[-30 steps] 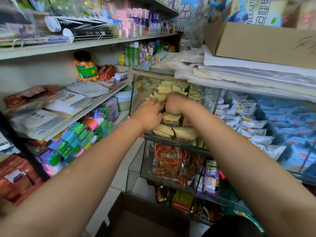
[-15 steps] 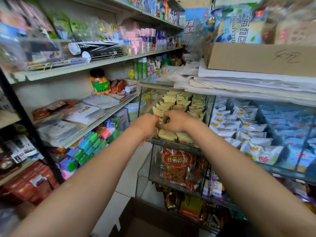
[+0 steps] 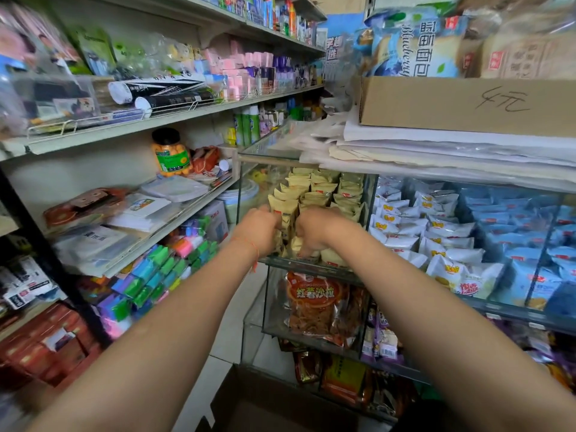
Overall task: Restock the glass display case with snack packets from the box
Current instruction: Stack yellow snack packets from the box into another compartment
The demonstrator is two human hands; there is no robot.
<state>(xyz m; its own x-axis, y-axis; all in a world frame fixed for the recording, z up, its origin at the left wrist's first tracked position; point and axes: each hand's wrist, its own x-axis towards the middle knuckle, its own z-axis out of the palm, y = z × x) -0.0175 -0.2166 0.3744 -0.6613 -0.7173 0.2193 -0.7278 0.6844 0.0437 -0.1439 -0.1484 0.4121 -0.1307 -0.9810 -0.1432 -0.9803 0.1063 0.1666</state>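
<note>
Both hands are in the top compartment of the glass display case [image 3: 311,271], at its front edge; the left hand [image 3: 258,233] has its fingers curled in among the front cream snack packets [image 3: 314,198], seemingly pinching one, though the fingertips are hidden behind the packs; the right hand [image 3: 314,230], just beside it, has its fingers bent down onto the front row, pressing or gripping a packet top, and which of the two I cannot tell for certain; the packets stand upright in rows that run toward the back of that compartment, packed close against one another; they look light, puffy and soft, sealed film with crimped top edges, likely slippery on the faces and easy to crush, so the crimped top seam is the sensible place to take hold, with a light pinch rather than a squeeze; beside this compartment, behind the glass divider, lie white packets [image 3: 436,244] and blue ones beyond; under it hangs an orange bag [image 3: 314,304]; below the case, at the bottom of the view, sits the open cardboard box [image 3: 271,403], its inside in shadow, so what remains in it cannot be seen.
</note>
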